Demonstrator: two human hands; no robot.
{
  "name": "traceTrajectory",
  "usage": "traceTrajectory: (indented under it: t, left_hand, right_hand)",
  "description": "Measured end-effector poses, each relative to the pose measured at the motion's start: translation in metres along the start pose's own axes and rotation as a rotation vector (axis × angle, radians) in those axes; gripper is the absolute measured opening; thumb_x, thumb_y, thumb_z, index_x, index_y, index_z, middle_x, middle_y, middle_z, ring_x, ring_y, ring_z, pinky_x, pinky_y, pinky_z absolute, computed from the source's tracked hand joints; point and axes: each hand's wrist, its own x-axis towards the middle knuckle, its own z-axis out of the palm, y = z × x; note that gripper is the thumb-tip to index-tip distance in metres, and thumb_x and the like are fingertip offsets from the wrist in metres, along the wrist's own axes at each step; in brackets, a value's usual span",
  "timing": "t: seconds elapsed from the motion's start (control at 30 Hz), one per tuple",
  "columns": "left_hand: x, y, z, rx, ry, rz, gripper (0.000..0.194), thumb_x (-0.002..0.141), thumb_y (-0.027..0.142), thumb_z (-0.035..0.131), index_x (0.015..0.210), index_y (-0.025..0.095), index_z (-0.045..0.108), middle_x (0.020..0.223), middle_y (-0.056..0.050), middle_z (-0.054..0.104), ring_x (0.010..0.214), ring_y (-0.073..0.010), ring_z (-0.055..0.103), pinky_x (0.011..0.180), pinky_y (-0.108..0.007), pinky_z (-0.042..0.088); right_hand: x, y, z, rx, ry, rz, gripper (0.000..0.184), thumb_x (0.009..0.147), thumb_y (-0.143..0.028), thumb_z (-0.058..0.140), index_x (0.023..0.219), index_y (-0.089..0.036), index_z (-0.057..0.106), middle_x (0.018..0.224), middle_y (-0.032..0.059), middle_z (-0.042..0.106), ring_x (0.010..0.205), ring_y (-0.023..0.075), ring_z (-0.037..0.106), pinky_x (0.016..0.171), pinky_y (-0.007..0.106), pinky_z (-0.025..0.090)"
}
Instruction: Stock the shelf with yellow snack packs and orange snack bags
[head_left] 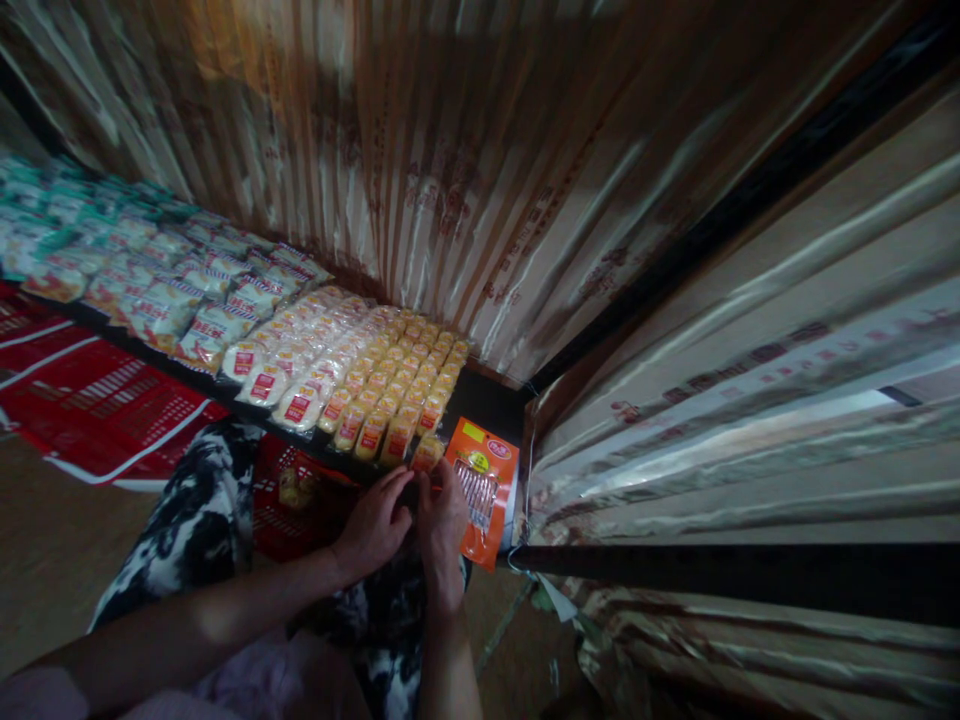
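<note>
The step in hand looks to be setting or straightening a small yellow snack packet (428,453), which sits at the near right corner of the block of yellow packets (409,385) on the black shelf (489,398), just left of an orange pouch (486,495). The right hand (442,520) has its fingers bent at the packet's near edge; the left hand (375,525) is curled just beside it, fingertips close together. Whether either grips the packet or only touches it, I cannot tell. The next move calls for squaring the packet with its row without nudging its neighbours. The fingertips are dim and blurred, the packet's near edge is covered, and the red basket (274,525) below, holding something yellow, is partly hidden by the left forearm and the trousers.
</note>
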Motion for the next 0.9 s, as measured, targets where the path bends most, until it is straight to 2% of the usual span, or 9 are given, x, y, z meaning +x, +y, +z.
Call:
traceTrajectory:
  t: [0.13, 0.3, 0.53, 0.73, 0.9]
  left_hand:
    - [0.001, -0.001, 0.001, 0.023, -0.022, -0.022, 0.052, 0.075, 0.010, 0.045, 0.126, 0.011, 0.055, 0.137, -0.016, 0.051, 0.129, -0.0235, 0.046, 0.111, -0.043, 0.035]
    - [0.004, 0.001, 0.002, -0.033, 0.005, 0.028, 0.052, 0.075, 0.010, 0.045, 0.126, 0.013, 0.054, 0.139, -0.014, 0.049, 0.131, -0.0221, 0.044, 0.109, -0.042, 0.038]
    - [0.008, 0.002, 0.003, -0.010, -0.004, 0.056, 0.054, 0.074, 0.007, 0.045, 0.127, 0.011, 0.053, 0.142, -0.015, 0.045, 0.134, -0.0225, 0.040, 0.114, -0.043, 0.030]
    - [0.011, 0.001, 0.004, 0.062, 0.009, 0.059, 0.051, 0.076, 0.008, 0.045, 0.126, 0.010, 0.053, 0.145, -0.016, 0.042, 0.135, -0.0233, 0.037, 0.113, -0.044, 0.031]
    - [0.011, 0.001, 0.003, 0.081, 0.009, 0.032, 0.048, 0.076, 0.009, 0.045, 0.123, 0.010, 0.056, 0.140, -0.017, 0.047, 0.131, -0.0238, 0.044, 0.112, -0.044, 0.034]
  right_hand:
    - [0.002, 0.004, 0.002, -0.031, -0.011, 0.010, 0.029, 0.085, -0.033, 0.046, 0.104, -0.019, 0.063, 0.092, 0.0077, 0.067, 0.080, 0.0209, 0.061, 0.071, 0.032, 0.044]
    - [0.007, 0.008, 0.004, -0.031, 0.002, 0.032, 0.032, 0.085, -0.034, 0.047, 0.107, -0.019, 0.062, 0.091, 0.0079, 0.068, 0.080, 0.0211, 0.061, 0.072, 0.032, 0.044]
    - [0.015, 0.005, 0.008, -0.047, 0.010, 0.059, 0.037, 0.084, -0.035, 0.043, 0.110, -0.017, 0.062, 0.096, 0.0104, 0.068, 0.083, 0.0219, 0.063, 0.074, 0.033, 0.045]
    - [0.020, 0.002, 0.003, -0.024, -0.003, 0.085, 0.037, 0.083, -0.036, 0.044, 0.108, -0.017, 0.062, 0.095, 0.0102, 0.070, 0.080, 0.0222, 0.063, 0.071, 0.032, 0.045]
    - [0.023, 0.002, -0.002, -0.011, 0.013, 0.067, 0.036, 0.084, -0.039, 0.044, 0.105, -0.017, 0.064, 0.093, 0.0102, 0.070, 0.080, 0.0224, 0.063, 0.071, 0.032, 0.045]
